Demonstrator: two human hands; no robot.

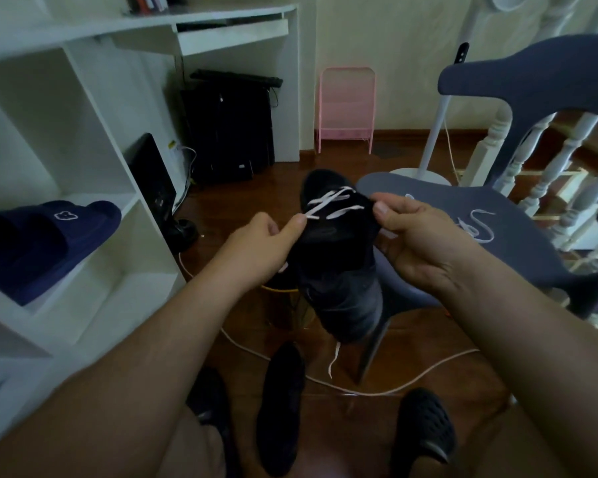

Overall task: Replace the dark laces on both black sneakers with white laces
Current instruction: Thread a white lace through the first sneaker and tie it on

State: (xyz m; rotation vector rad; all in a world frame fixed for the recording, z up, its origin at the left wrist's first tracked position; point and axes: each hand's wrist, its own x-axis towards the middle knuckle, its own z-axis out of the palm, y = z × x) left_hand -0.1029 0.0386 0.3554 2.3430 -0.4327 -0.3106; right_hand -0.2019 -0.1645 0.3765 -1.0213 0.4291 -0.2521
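So the black sneaker point(339, 270) is held up over the chair's point(497, 229) front edge with white lace point(335, 205) through only the lower eyelets — roughly half laced, I'd guess. Left hand point(259, 250) and right hand point(418, 236) each have fingers pinching the lace at the sides. Second sneaker point(280, 408) waits on the floor, spare lace point(477, 225) on the seat — shelf crowds the left, room underneath

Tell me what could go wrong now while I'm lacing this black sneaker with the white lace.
The sneaker hangs between the left hand and right hand, apparently supported mostly by the white lace they pinch; a hard tug could make it slip. A loose lace end dangles below and might snag. The spare lace lies near the chair seat edge and could slide off.
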